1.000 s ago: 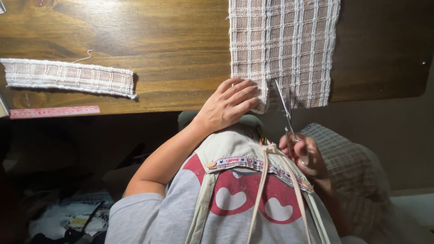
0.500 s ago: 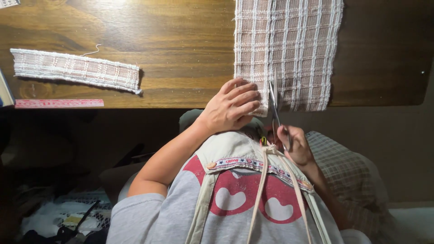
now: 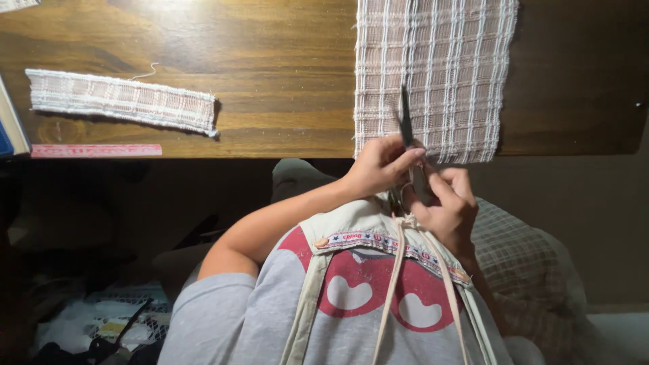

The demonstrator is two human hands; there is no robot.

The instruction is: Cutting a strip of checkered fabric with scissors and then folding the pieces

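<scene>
Left hand (image 3: 380,169) pinches the near edge of the cloth (image 3: 439,74), fingers (image 3: 404,159) curled shut on the hem where it overhangs the table (image 3: 270,61) edge. Right hand (image 3: 443,206) sits just beside it, touching, fingers wrapped closed around the scissors (image 3: 407,132); handles hidden in the grip. Blades point up and away from the fingertips, lying over the cloth's lower part, between the two hands; whether the blades are parted cannot be told. Cloth is a plaid weave, brown with white lines, spread flat, running away from the fingers to the top of the view. Count: one cloth, one pair of scissors, one strip (image 3: 122,100) of the same weave, one ruler (image 3: 96,150). Strip lies well to the left of the left fingers, flat, a loose thread at its upper edge. Ruler, pink, long and thin, printed with marks too small to make out, lies along the table edge just below the strip. A blue-and-white book corner (image 3: 12,132) shows at the far left.
</scene>
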